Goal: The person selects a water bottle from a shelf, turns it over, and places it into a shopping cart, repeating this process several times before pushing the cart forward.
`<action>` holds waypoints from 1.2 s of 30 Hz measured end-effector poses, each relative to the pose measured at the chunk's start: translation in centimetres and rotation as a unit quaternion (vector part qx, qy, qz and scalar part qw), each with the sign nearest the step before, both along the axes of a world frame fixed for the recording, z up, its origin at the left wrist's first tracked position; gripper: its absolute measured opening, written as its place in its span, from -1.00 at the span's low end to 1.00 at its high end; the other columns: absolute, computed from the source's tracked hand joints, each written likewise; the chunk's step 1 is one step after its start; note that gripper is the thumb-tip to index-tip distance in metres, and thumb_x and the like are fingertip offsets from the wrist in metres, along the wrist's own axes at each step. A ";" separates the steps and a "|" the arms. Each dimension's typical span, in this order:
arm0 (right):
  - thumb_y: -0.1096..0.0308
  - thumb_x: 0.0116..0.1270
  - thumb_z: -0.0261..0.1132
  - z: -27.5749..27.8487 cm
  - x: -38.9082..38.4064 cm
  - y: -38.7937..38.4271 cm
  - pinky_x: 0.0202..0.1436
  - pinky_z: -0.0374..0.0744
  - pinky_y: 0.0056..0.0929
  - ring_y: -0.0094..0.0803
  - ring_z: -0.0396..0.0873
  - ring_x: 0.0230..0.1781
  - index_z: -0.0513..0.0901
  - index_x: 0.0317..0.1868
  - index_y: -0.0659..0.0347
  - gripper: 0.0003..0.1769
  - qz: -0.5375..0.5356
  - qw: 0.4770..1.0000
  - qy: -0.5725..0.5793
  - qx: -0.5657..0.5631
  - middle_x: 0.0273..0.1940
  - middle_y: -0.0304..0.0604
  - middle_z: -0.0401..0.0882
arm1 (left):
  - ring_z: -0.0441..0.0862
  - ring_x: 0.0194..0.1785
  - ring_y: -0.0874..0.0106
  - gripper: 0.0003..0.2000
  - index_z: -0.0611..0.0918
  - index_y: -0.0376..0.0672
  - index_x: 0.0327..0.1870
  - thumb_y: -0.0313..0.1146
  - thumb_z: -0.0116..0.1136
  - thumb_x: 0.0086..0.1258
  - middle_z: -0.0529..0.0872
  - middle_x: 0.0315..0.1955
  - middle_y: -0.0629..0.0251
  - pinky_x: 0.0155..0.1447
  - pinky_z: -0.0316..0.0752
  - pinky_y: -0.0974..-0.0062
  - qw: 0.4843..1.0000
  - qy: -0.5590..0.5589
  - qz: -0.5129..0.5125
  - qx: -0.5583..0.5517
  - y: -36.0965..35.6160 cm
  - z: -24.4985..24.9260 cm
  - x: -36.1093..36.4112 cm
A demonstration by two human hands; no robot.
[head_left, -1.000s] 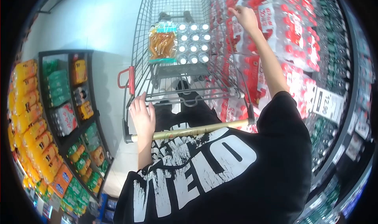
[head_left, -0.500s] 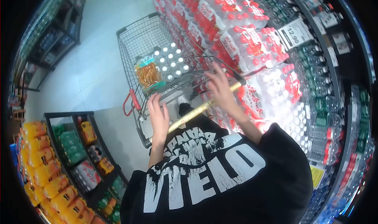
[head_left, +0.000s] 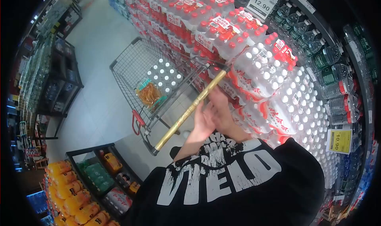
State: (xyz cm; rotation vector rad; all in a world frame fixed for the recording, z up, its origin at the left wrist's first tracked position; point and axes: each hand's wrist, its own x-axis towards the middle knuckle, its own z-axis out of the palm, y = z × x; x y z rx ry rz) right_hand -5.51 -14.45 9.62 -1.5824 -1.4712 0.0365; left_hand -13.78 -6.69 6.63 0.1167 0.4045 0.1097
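Note:
Both of my hands are off the shopping cart and close together, just on the near side of its gold handle [head_left: 190, 109]. My left hand [head_left: 204, 120] is open with nothing in it, its fingers stretched upward. Against or right beside it is my right hand [head_left: 220, 110], somewhat blurred, fingers extended and holding nothing I can see. Ahead stands the wire shopping cart [head_left: 126, 70]. In it lie a pack of white-capped bottles [head_left: 164, 76] and a clear bag of brown food [head_left: 150, 95].
Stacked red-capped water packs [head_left: 206, 35] line the right side, with white-capped packs [head_left: 258, 73] nearer me. Price signs [head_left: 262, 2] hang by the bottle shelves. At lower left are a dark shelf [head_left: 89, 149] and orange bottle packs [head_left: 77, 198]. Tiled floor [head_left: 93, 67] runs ahead.
My hands, apart above the handle before, have come together on its near side. The view has shifted, so the cart sits a little lower and further left.

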 end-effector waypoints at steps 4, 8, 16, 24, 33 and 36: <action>-0.03 0.47 -0.20 -7.9 0.5 -4.3 0.35 0.05 0.01 -0.04 0.05 0.41 0.25 0.35 0.06 -0.44 -0.080 0.996 0.027 0.024 0.39 0.01 0.08 | 0.17 0.39 0.17 -0.34 0.11 -0.12 0.42 0.11 -0.39 0.40 0.22 0.35 0.10 0.44 -0.01 0.23 0.955 0.007 0.019 0.295 -2.2 7.4 2.8; -0.02 0.50 -0.24 -4.3 5.5 -7.5 0.39 0.04 -0.10 -0.15 0.05 0.41 0.13 0.39 0.10 -0.42 -0.080 0.562 0.819 0.085 0.42 -0.06 0.02 | 0.16 0.39 0.10 -0.42 0.22 -0.22 0.36 -0.06 -0.35 0.39 0.23 0.34 0.07 0.43 -0.05 0.16 0.773 -0.087 0.021 0.629 -6.5 7.8 7.2; -0.14 0.46 -0.20 4.3 9.5 -15.1 0.45 -0.02 -0.25 -0.19 -0.07 0.46 -0.16 0.46 0.12 -0.25 -0.020 0.709 0.686 0.162 0.45 -0.08 -0.09 | 0.13 0.41 0.09 -0.50 0.30 -0.25 0.31 -0.28 -0.22 0.35 0.24 0.32 -0.05 0.43 -0.04 0.09 0.411 -0.148 0.099 0.894 -12.9 0.1 14.9; 0.05 0.29 0.06 1.3 10.8 -15.5 0.34 0.19 -0.09 -0.24 0.24 0.35 0.47 0.23 -0.05 -0.50 -0.035 0.991 -0.114 0.061 0.30 -0.18 0.33 | 0.14 0.40 0.19 -0.48 0.27 -0.22 0.33 -0.18 -0.25 0.39 0.23 0.33 0.09 0.40 0.02 0.23 0.689 -0.159 -0.017 0.707 -10.6 2.1 8.1; -0.02 0.17 0.23 0.6 14.1 -14.7 0.33 0.15 0.01 -0.09 0.06 0.39 0.36 0.29 -0.08 -0.34 -0.174 0.973 -0.108 -0.104 0.42 -0.15 0.07 | 0.15 0.40 0.31 -0.45 0.23 -0.17 0.36 -0.05 -0.30 0.44 0.21 0.36 0.27 0.37 0.11 0.42 0.947 -0.139 -0.143 0.252 -7.6 8.6 11.7; 0.04 0.22 0.22 -0.2 13.5 -12.0 0.33 0.17 -0.04 0.02 0.04 0.38 0.26 0.34 0.03 -0.30 -0.209 0.967 -0.065 -0.127 0.41 -0.06 0.02 | 0.26 0.32 0.29 -0.52 0.36 -0.20 0.23 -0.08 -0.16 0.40 0.33 0.26 0.27 0.28 0.21 0.41 0.896 -0.102 -0.196 0.385 -3.3 7.0 10.7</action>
